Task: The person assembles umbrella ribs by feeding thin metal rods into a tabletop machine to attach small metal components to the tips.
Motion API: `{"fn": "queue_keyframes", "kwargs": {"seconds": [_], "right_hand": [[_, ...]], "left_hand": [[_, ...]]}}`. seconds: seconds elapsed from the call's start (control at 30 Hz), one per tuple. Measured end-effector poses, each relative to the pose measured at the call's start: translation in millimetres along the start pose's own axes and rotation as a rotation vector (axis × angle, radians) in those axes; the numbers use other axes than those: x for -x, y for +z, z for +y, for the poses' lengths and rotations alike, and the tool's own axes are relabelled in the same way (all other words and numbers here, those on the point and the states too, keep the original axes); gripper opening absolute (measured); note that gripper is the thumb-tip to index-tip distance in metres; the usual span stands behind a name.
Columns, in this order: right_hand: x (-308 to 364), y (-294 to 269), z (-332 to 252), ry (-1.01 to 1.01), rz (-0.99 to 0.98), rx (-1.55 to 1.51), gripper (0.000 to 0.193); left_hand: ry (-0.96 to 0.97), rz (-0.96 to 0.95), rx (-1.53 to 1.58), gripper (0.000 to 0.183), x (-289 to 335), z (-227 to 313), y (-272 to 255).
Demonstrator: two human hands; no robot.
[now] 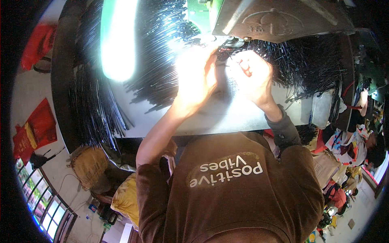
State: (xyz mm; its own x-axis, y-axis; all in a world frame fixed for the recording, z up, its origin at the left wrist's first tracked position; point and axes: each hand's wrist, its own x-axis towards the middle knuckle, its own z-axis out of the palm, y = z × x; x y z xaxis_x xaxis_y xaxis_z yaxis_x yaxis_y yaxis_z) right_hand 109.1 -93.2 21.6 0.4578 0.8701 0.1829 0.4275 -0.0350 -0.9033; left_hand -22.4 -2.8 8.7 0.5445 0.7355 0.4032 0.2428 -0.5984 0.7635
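Note:
My left hand point(195, 75) reaches up to the small metal parts point(234, 41) at the base of a green machine point(216, 12). Its fingers look pressed together, but glare washes them out and hides what they hold. Just right of it, my right hand point(254, 77) is closed, fingers curled and thumb against them; anything in it is too small to make out. A broad pile of thin black wire-like strips point(156, 52) lies beside my left hand. More black strips point(308, 65) lie in a tangled heap right of my right hand.
A glowing tube lamp point(118, 40) hangs over the left pile. A brown metal plate point(279, 20) overhangs the hands. Another bundle of strips point(95, 109) droops over the pale worktop's point(182, 121) left edge. A grey box point(321, 109) stands at right; sacks point(89, 166) sit below left.

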Motion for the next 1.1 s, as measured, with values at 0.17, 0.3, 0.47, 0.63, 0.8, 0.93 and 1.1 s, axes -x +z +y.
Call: {"fn": "queue_keyframes", "kwargs": {"seconds": [0.17, 0.3, 0.47, 0.63, 0.8, 0.93, 1.1], "right_hand": [[-1, 1, 3, 0.072, 0.006, -0.092, 0.006], [-8, -3, -2, 0.195, 0.001, -0.272, 0.004], [-16, -3, 2, 0.224, -0.008, -0.286, 0.007], [-15, -3, 0, 0.262, -0.005, -0.327, 0.008], [-14, -2, -1, 0.259, -0.008, -0.327, 0.009], [-14, 0, -2, 0.242, 0.012, -0.301, 0.008], [-15, 0, -2, 0.284, 0.006, -0.324, 0.007]], "left_hand": [[0.130, 0.017, -0.054, 0.032, -1, 0, 4], [0.324, 0.135, -0.101, 0.031, -7, -14, 18], [0.339, 0.140, -0.170, 0.030, -12, -19, 21], [0.289, 0.119, -0.098, 0.029, -17, -11, 21], [0.314, 0.134, -0.055, 0.027, -17, -9, 18], [0.324, 0.123, -0.096, 0.030, -18, -16, 20], [0.387, 0.053, -0.204, 0.032, -19, -15, 7]]}}
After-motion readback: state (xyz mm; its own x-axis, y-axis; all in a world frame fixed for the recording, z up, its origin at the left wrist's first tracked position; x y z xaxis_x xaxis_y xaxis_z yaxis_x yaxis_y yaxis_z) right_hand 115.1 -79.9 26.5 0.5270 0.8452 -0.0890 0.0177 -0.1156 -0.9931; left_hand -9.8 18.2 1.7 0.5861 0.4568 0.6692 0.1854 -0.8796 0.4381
